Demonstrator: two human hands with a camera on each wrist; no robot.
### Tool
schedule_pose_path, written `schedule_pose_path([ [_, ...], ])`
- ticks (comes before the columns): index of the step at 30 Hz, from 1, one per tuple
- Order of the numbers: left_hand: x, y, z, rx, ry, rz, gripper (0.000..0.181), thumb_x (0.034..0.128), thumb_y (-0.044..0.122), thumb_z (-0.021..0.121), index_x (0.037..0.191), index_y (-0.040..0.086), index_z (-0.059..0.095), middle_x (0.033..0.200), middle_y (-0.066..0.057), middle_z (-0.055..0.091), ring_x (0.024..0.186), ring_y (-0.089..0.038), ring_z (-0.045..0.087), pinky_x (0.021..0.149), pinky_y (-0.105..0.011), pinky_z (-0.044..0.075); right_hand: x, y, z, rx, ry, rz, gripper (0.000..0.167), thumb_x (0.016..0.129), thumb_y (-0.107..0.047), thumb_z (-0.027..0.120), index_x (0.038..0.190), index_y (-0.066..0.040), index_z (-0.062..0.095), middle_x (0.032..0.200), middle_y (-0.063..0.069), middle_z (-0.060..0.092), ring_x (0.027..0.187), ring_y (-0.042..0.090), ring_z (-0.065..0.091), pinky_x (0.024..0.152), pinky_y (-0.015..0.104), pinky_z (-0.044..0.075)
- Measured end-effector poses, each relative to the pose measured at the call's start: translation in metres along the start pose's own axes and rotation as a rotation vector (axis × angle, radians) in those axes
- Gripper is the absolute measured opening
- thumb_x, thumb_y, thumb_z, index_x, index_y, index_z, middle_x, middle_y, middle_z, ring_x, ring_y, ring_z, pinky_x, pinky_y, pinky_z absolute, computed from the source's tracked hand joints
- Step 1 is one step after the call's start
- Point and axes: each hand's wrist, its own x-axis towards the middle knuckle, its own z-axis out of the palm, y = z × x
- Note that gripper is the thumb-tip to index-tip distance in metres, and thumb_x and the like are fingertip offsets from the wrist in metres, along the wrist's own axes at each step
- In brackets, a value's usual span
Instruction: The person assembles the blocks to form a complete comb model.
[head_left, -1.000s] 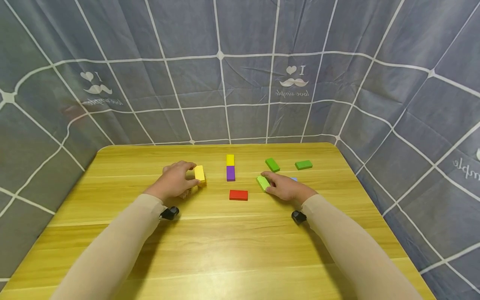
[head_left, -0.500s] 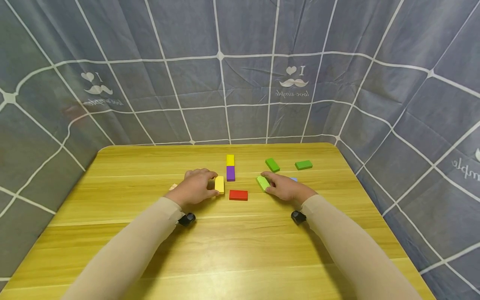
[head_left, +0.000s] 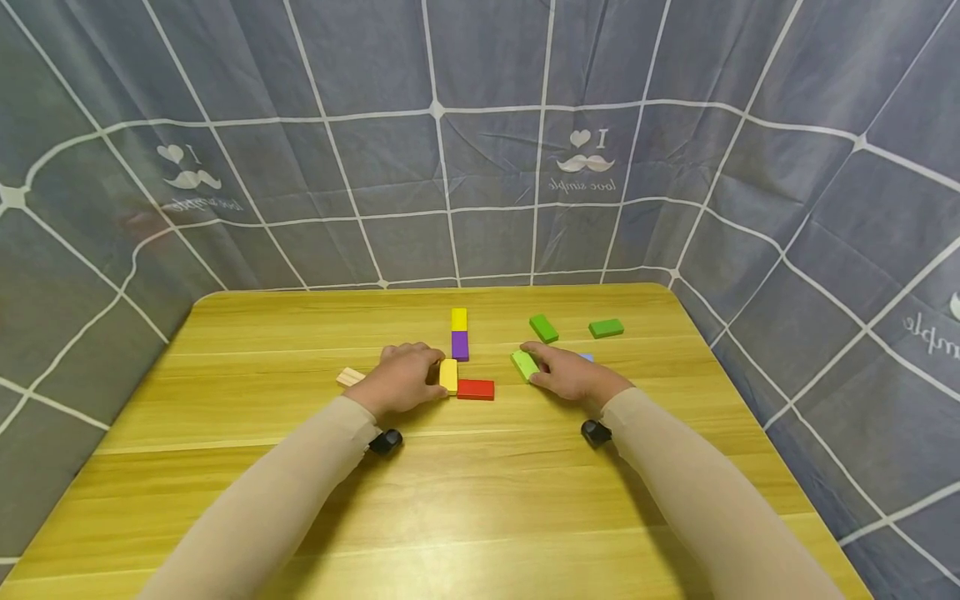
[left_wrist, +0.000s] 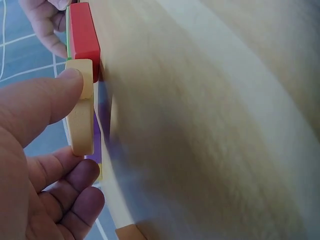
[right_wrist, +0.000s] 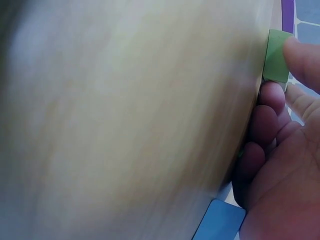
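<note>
Between thumb and fingers, my left hand (head_left: 405, 377) pinches a pale yellow block (head_left: 448, 377). That block stands at the left end of a flat red block (head_left: 476, 389); in the left wrist view the yellow block (left_wrist: 80, 112) appears to meet the red block's end, though I cannot tell if they touch. My right hand (head_left: 566, 371) pinches a light green block (head_left: 525, 366) at the table's middle right. Behind the red block, a purple block (head_left: 460, 346) and a bright yellow block (head_left: 459, 319) lie end to end in a line.
Two green blocks (head_left: 543, 327) lie behind my right hand. A blue block (right_wrist: 220, 221), mostly hidden in the head view, is beside that hand. Left of my left hand lies a wood-coloured block (head_left: 349, 377). A grey checked curtain (head_left: 495, 167) surrounds the wooden table (head_left: 480, 500).
My left hand has carried the pale yellow block right and nearer to me, up to the red block. The wood-coloured block has come into view behind it. My right hand has stayed put.
</note>
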Motion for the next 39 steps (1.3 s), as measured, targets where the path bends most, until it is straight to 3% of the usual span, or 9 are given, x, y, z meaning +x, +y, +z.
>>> schedule_pose_path([
  [11,0.004,0.006,0.006,0.006,-0.010,-0.010,0.067,0.0936,0.043,0.079,0.146,0.007,0.059,0.135,-0.010,0.068,0.128,-0.033,0.060,0.106,-0.053,0.037,0.000,0.000,0.000,0.002,0.005,-0.014,0.062,0.110,-0.027,0.054,0.166,-0.016,0.030,0.101,0.006,0.055,0.089,0.020,0.053,0.084,0.038,0.042],
  [23,0.006,0.010,0.011,-0.046,-0.003,-0.029,0.068,0.0925,0.042,0.081,0.147,0.007,0.059,0.142,-0.011,0.067,0.135,-0.032,0.059,0.103,-0.049,0.038,0.000,0.001,0.001,0.011,0.002,-0.014,0.062,0.110,-0.027,0.055,0.166,-0.015,0.030,0.101,0.006,0.053,0.090,0.020,0.053,0.086,0.039,0.042],
  [30,0.006,0.010,0.012,-0.082,0.005,-0.035,0.070,0.0933,0.041,0.081,0.149,0.008,0.056,0.149,-0.011,0.063,0.142,-0.034,0.055,0.109,-0.051,0.037,0.000,0.001,0.000,0.000,0.003,-0.006,0.062,0.110,-0.027,0.055,0.166,-0.016,0.030,0.104,0.006,0.055,0.093,0.021,0.054,0.087,0.040,0.043],
  [39,0.008,0.012,0.011,-0.084,0.010,-0.038,0.067,0.0937,0.040,0.080,0.149,0.008,0.058,0.148,-0.011,0.063,0.141,-0.034,0.056,0.107,-0.051,0.038,-0.001,0.000,0.000,0.006,-0.004,-0.002,0.062,0.110,-0.028,0.054,0.166,-0.017,0.029,0.105,0.006,0.055,0.094,0.022,0.054,0.088,0.040,0.043],
])
